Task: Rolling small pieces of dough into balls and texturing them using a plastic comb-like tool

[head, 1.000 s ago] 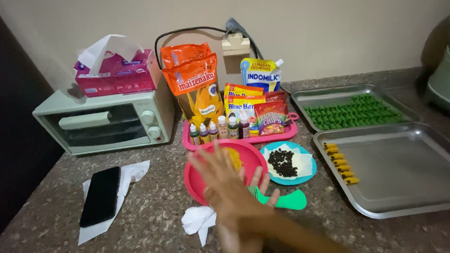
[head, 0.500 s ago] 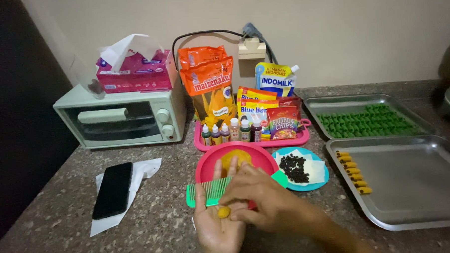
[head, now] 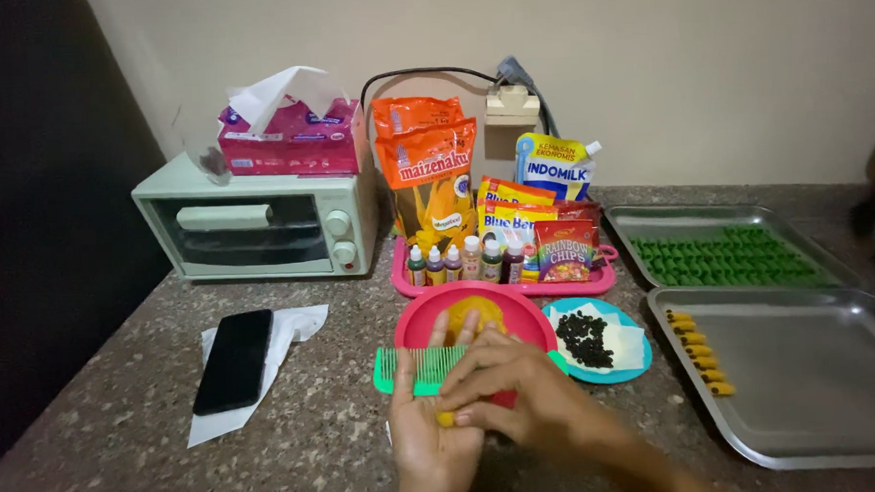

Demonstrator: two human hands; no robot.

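My left hand [head: 427,440] lies palm up near the front of the counter with a small piece of yellow dough [head: 446,419] on it. My right hand [head: 506,389] presses flat on top of that dough, fingers pointing left. Just beyond the fingertips lies a green comb [head: 415,369]. Behind it stands a pink bowl [head: 423,320] with a lump of yellow dough [head: 471,311] inside. To the right is a blue plate [head: 628,365] bearing small dark chips [head: 583,336] on white paper.
Two metal trays sit at right: the near one [head: 811,378] holds a row of yellow dough pieces [head: 697,353], the far one [head: 631,228] green pieces. A pink tray [head: 599,283] of packets and bottles, a small oven [head: 262,223], a tissue box [head: 293,135] and a phone [head: 234,360] are also here.
The view has shifted slightly. My hands stay together over the dough, the right one sliding across the left palm. One second ago the left hand was raised and blurred.
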